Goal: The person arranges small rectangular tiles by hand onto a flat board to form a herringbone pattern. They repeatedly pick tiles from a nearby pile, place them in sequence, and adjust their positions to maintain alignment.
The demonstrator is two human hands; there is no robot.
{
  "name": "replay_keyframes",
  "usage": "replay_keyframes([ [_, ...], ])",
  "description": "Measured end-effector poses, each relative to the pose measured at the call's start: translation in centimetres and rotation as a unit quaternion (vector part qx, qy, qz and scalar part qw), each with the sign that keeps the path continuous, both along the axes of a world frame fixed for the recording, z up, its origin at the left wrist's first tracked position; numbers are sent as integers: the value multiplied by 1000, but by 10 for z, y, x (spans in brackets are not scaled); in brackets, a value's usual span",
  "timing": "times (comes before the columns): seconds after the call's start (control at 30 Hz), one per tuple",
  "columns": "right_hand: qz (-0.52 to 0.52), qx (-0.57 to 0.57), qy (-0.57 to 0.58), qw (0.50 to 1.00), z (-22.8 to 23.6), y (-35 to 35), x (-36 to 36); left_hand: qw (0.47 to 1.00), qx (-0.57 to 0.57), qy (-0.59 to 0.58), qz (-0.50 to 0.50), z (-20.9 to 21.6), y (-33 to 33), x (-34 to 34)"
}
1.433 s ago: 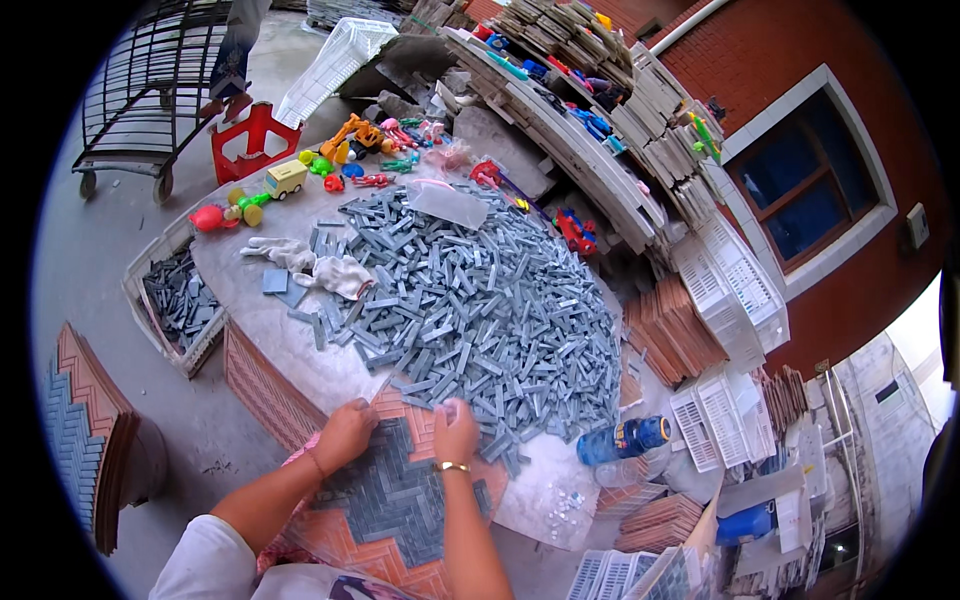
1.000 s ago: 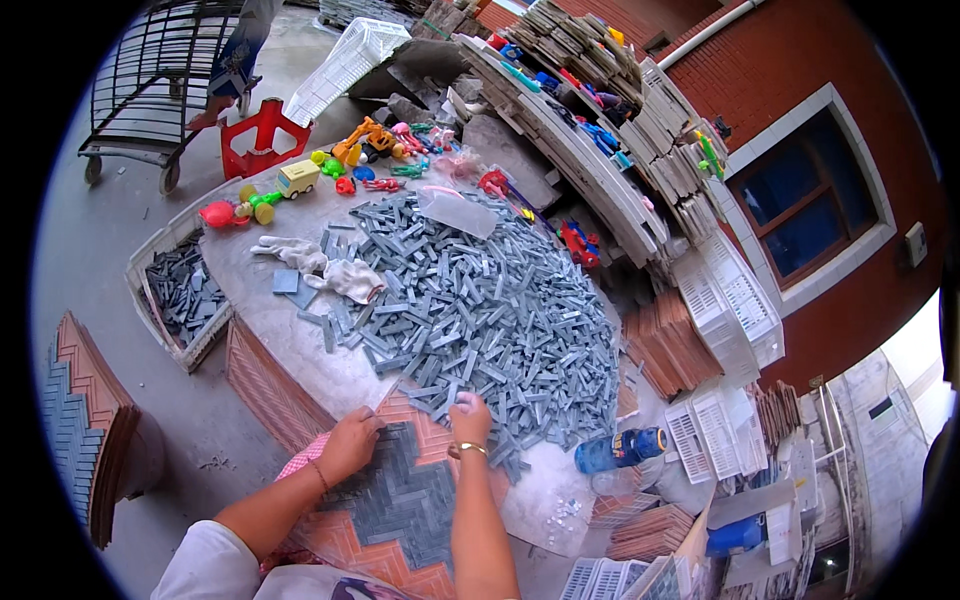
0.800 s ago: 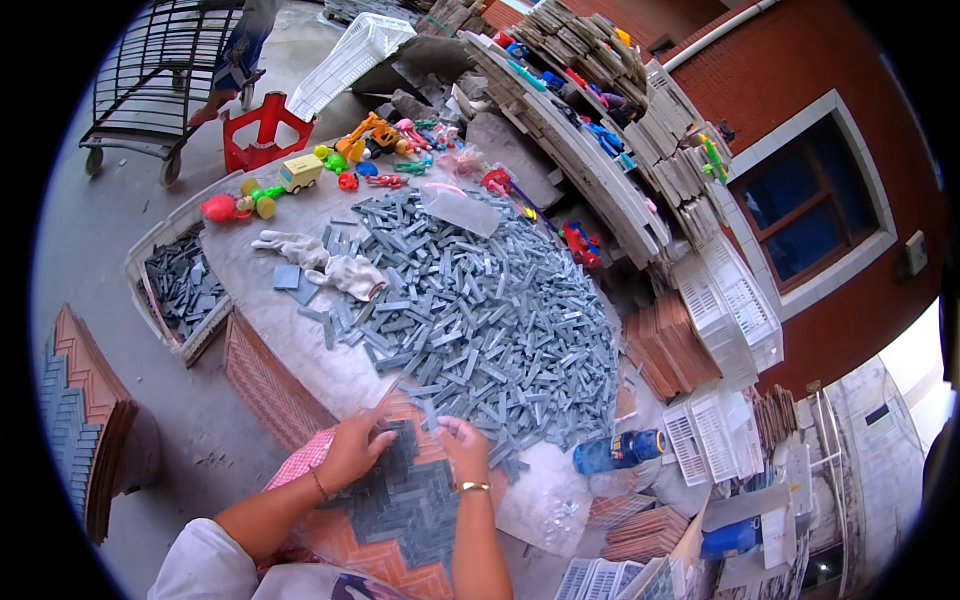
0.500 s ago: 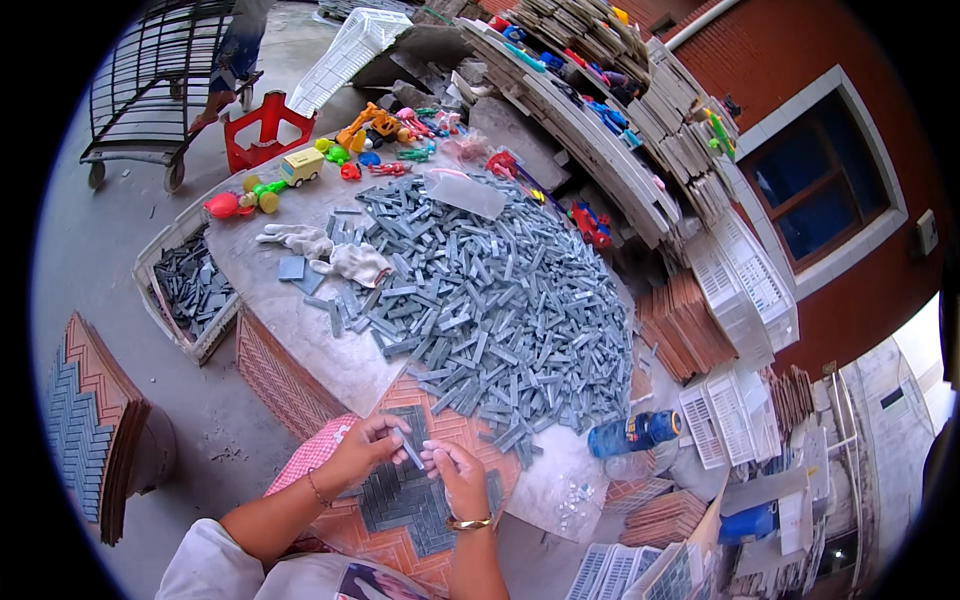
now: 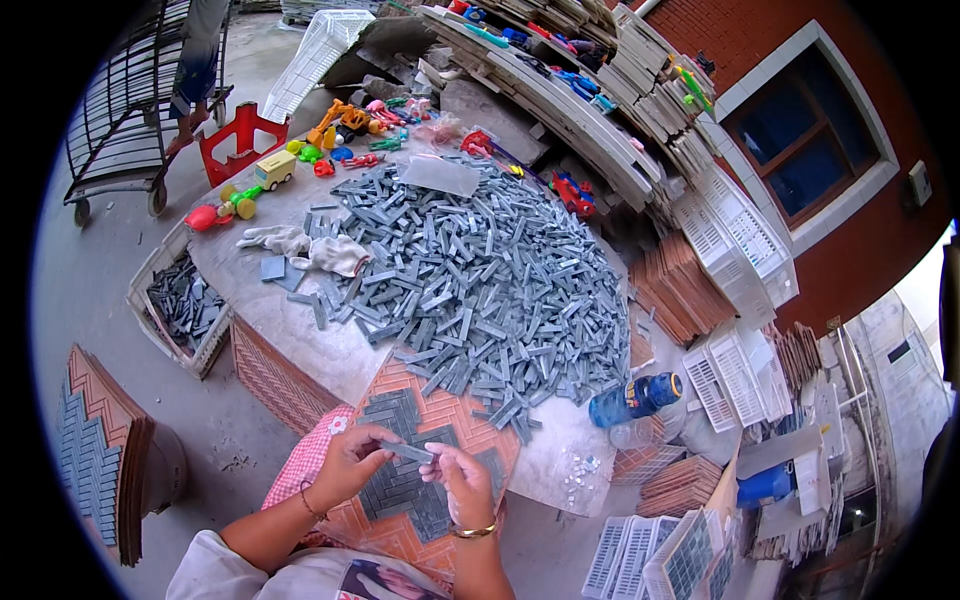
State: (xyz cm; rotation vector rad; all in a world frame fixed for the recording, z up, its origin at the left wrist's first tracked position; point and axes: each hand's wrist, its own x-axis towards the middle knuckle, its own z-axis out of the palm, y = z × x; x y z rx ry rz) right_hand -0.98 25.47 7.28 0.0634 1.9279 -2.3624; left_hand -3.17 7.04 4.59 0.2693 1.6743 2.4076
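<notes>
A thin grey tile strip [image 5: 408, 452] is held level between my two hands, one end in each. My left hand [image 5: 352, 462] pinches its left end between thumb and fingers. The fingertips of my right hand [image 5: 458, 478] close on the other end. Below lies an orange grooved tray [image 5: 472, 418], partly filled with grey strips [image 5: 385, 490] in a herringbone pattern. Just beyond the tray spreads a large heap of loose grey strips [image 5: 490, 290] on the pale table [image 5: 345, 370].
White gloves [image 5: 310, 248] and toys [image 5: 274, 170] lie past the heap. A blue bottle [image 5: 635, 400] stands right of it. A crate of dark tile pieces [image 5: 185, 300] is at left, near stacked trays [image 5: 105, 450]. Another person stands by a cart [image 5: 125, 130].
The strip has turned from steeply slanted to nearly level between my hands. My right hand has shifted slightly, and the whole view has moved a little.
</notes>
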Motion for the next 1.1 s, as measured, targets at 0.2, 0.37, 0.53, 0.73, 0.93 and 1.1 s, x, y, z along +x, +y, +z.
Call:
replay_keyframes([
  [0.2,-6,103,-18,994,-4,0,2,999,-49,17,9,7,3,8],
  [0.37,-10,23,-38,999,-2,2,3,998,-30,2,54,4,5,10],
  [0.53,-18,-17,-57,998,1,2,3,998,-52,-14,35,5,3,10],
  [0.73,-5,30,-47,998,-8,3,1,992,-122,10,44,5,4,11],
  [0.93,-27,51,-39,998,-26,7,-5,897,-340,247,137,0,-5,-9],
  [1.1,-38,138,-36,989,-35,6,-8,893,-390,139,175,-34,-13,-57],
])
